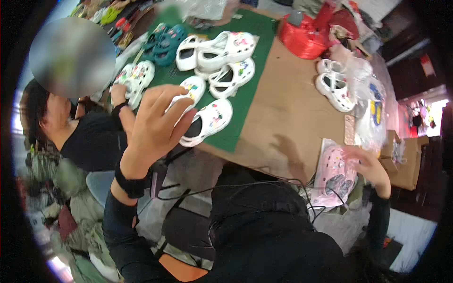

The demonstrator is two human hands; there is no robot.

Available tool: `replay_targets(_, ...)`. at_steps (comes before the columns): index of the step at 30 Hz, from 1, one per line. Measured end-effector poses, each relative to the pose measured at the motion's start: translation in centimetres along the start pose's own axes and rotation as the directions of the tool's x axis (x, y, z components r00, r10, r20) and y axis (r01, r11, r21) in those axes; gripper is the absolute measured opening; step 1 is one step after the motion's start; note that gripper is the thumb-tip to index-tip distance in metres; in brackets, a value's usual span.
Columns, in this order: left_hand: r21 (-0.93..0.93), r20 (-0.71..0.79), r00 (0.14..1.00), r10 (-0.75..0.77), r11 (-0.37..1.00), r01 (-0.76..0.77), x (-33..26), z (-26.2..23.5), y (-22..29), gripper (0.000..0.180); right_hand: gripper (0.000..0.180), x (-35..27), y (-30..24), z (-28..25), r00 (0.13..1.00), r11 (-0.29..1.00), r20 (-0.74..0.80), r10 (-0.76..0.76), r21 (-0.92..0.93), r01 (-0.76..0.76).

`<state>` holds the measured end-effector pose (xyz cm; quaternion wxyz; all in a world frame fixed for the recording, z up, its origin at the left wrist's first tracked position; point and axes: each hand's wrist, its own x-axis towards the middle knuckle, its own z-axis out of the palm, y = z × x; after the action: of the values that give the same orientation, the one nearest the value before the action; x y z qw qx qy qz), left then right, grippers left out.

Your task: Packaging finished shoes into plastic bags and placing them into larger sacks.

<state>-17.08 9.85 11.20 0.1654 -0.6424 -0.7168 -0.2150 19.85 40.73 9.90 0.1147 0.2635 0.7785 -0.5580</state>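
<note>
My left hand (pixel 153 125) is raised with fingers spread, hovering over the near edge of the green mat (pixel 257 33), close to a white clog (pixel 207 121) with coloured charms. It holds nothing. My right hand (pixel 370 165) rests on a pink clog (pixel 335 174) inside a clear plastic bag at the table's near right edge, fingers curled on it. Several more white clogs (pixel 226 49) lie in pairs on the mat.
A brown tabletop (pixel 292 108) carries teal clogs (pixel 165 45), a red bag (pixel 302 37), another white pair (pixel 335 85) and clear bags of goods (pixel 373 108). A person in black (pixel 89 137) sits at the left, handling a white clog (pixel 137 78). Cardboard boxes (pixel 406 155) stand at right.
</note>
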Motion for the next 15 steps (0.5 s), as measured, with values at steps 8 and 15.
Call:
replay_targets(8,-0.241,0.41,0.854,-0.319,0.865,0.439,-12.4,0.5,0.5,0.01,0.038,-0.4,-1.5,5.1,0.97,0.989,0.191,0.149,-0.01,-0.15)
replay_targets(15,0.074,0.755,0.529,-0.387,0.853,0.517,-36.8,9.9,4.7,0.023,0.037,3.6,-4.3,8.1,0.96,0.979,0.248,0.13,-0.185,-0.085)
